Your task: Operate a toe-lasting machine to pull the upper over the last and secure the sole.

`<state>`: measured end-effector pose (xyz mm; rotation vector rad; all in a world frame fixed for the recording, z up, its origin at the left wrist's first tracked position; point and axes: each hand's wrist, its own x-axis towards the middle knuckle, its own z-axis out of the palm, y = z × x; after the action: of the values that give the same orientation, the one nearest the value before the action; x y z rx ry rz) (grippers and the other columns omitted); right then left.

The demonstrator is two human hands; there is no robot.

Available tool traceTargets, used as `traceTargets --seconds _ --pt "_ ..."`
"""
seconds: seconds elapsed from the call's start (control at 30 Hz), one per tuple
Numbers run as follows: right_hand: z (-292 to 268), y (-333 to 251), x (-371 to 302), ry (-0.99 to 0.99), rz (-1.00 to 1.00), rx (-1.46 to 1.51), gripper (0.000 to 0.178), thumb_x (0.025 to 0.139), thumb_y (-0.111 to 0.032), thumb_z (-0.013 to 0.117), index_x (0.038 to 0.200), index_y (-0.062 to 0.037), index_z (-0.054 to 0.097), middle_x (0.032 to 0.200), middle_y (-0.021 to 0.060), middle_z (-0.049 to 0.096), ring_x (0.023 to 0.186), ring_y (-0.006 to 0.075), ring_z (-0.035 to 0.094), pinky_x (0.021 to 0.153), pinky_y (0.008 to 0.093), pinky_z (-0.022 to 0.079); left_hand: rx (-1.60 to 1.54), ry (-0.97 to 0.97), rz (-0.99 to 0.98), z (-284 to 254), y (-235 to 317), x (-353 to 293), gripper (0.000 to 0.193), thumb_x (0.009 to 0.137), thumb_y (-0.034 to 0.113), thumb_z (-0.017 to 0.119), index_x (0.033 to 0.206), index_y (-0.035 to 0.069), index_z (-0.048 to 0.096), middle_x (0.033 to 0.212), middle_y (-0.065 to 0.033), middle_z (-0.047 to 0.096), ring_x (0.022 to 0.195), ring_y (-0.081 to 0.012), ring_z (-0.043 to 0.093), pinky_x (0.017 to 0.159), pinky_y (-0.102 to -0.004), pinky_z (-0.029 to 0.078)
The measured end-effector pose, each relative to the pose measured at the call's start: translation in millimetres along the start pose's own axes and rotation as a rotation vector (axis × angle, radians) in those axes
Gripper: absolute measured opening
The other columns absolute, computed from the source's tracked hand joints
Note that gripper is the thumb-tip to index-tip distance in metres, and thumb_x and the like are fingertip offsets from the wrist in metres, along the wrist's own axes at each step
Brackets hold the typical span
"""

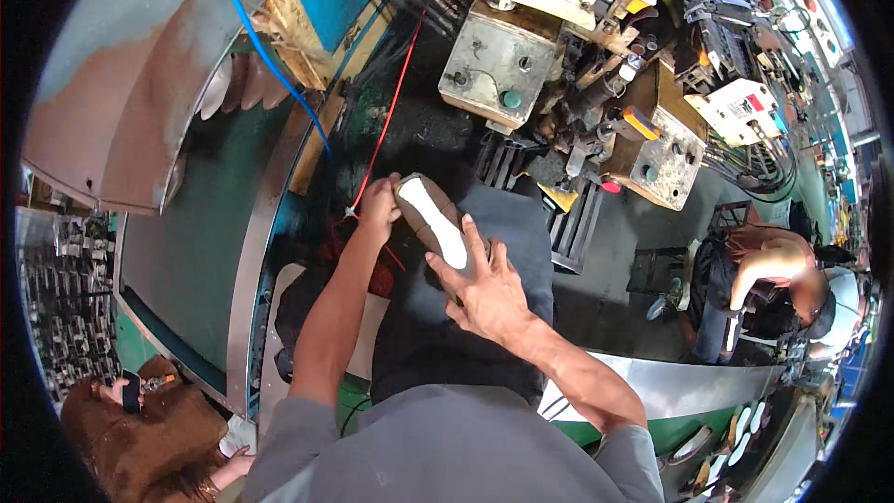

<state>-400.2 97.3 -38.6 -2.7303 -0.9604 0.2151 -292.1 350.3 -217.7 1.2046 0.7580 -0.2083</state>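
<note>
A brown shoe with a long white sole piece on its upturned face lies tilted above my dark-clothed lap. My left hand is closed at its upper end, with the fingertips partly hidden. At the lower end, my right hand straddles the shoe, some fingers stretched along its edge and others on the opposite side. Both hands touch this one shoe. A red cord hangs down close to my left hand.
Machines with metal control boxes stand ahead and to the right. A metal-edged conveyor runs along my left, with a blue hose above it. One person sits at the right; another person's brown clothing shows lower left. Shoe parts lie lower right.
</note>
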Motion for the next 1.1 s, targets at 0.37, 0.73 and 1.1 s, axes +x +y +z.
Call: traceTargets --seconds 0.37,0.73,1.1 --pt "-13 13 -18 0.041 0.078 0.169 0.08 0.073 -0.022 0.085 0.151 -0.0261 0.065 0.17 0.0371 0.024 0.127 0.0598 0.053 0.09 0.0591 0.065 0.766 -0.184 0.69 24 55 -56 0.026 0.106 0.017 0.065 0.116 -0.003 0.077 0.101 -0.022 0.079 0.096 -0.0358 0.078 0.082 -0.0438 0.06" --pt "-198 159 -36 0.649 0.437 -0.091 0.079 0.079 -0.027 0.088 0.154 -0.0223 0.064 0.168 0.0368 0.033 0.147 0.0545 0.046 0.123 0.0572 0.041 1.106 -0.26 0.959 143 -47 -72 0.049 0.103 0.025 0.069 0.145 0.002 0.063 0.145 -0.0251 0.059 0.137 -0.0454 0.055 0.116 -0.0557 0.045" --pt "-167 306 83 0.633 0.653 -0.023 0.079 0.085 -0.034 0.085 0.159 -0.0272 0.058 0.17 0.0372 0.028 0.147 0.0579 0.044 0.122 0.056 0.044 1.192 -0.241 0.974 154 -61 -58 0.048 0.094 0.025 0.075 0.139 0.008 0.068 0.147 -0.0219 0.052 0.138 -0.0443 0.051 0.112 -0.0569 0.046"
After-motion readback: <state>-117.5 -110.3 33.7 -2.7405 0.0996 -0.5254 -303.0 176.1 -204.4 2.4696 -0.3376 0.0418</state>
